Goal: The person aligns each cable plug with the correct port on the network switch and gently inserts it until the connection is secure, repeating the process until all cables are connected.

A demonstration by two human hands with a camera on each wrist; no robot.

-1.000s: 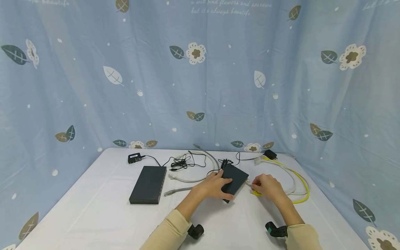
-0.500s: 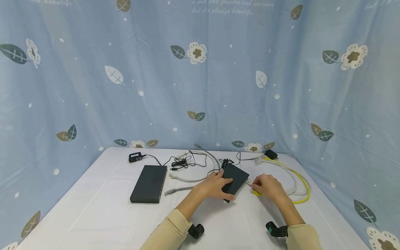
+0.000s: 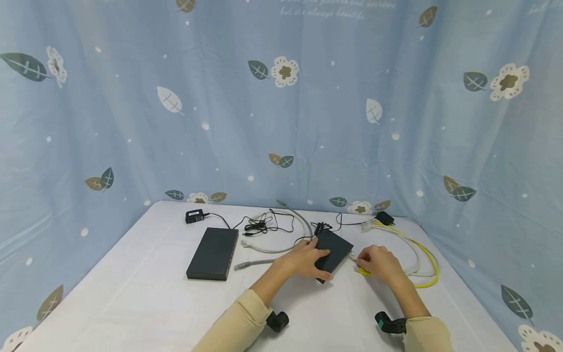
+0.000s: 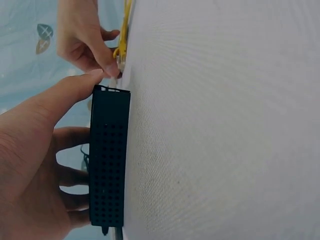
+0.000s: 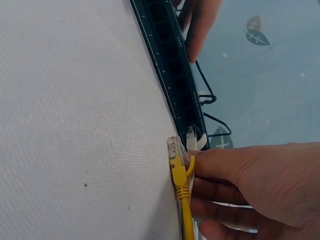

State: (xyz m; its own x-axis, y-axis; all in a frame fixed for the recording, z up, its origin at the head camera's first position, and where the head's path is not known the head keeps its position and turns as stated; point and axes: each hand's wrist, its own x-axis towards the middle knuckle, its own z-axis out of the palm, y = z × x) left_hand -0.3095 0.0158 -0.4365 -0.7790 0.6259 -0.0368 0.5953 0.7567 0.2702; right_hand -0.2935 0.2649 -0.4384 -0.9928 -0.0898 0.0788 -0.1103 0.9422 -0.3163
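Note:
A black network switch (image 3: 336, 252) lies angled on the table, with my left hand (image 3: 301, 261) resting on its top, fingers spread and thumb at the near corner. Vent holes line the side facing the left wrist camera. In the right wrist view a row of numbered ports (image 5: 167, 60) shows. At the last port, my right hand (image 3: 380, 264) pinches the clear plug (image 5: 191, 137) of a white network cable between thumb and fingers; the plug's tip is at the port opening. A yellow network cable's plug (image 5: 175, 155) lies alongside those fingers, pointing the same way.
A larger black network switch (image 3: 213, 253) lies to the left. Behind are a power adapter (image 3: 195, 216) with a bundled cord (image 3: 259, 225), another adapter (image 3: 384, 218), and a grey cable (image 3: 255, 264). The yellow cable (image 3: 428, 254) loops at the right beside white ones.
The head view has shifted slightly, so the scene sits a little to the right. Both hands keep almost the same place at the switch and the plug.

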